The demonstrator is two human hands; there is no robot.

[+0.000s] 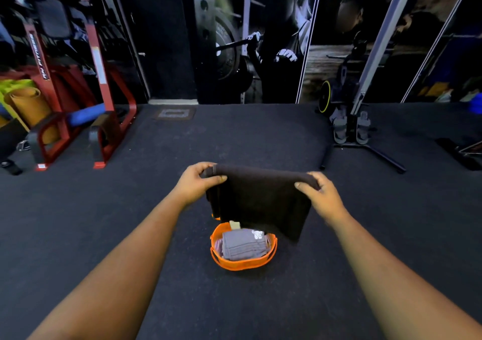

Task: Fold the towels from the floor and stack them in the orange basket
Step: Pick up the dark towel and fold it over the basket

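- Dark brown towel (263, 196): soft matt cloth, fine nap, with a flat woven band near one end
- Grey towel (242, 245) in the basket: matt ribbed cloth
- Orange basket (243, 262): smooth plastic with a slight sheen
- Floor (234, 136): dark, matt, rough and speckled, like rubber matting
- Red rack (99, 60): painted metal, semi-gloss
- Rolled mat (28, 105): tan, matt, foam-like
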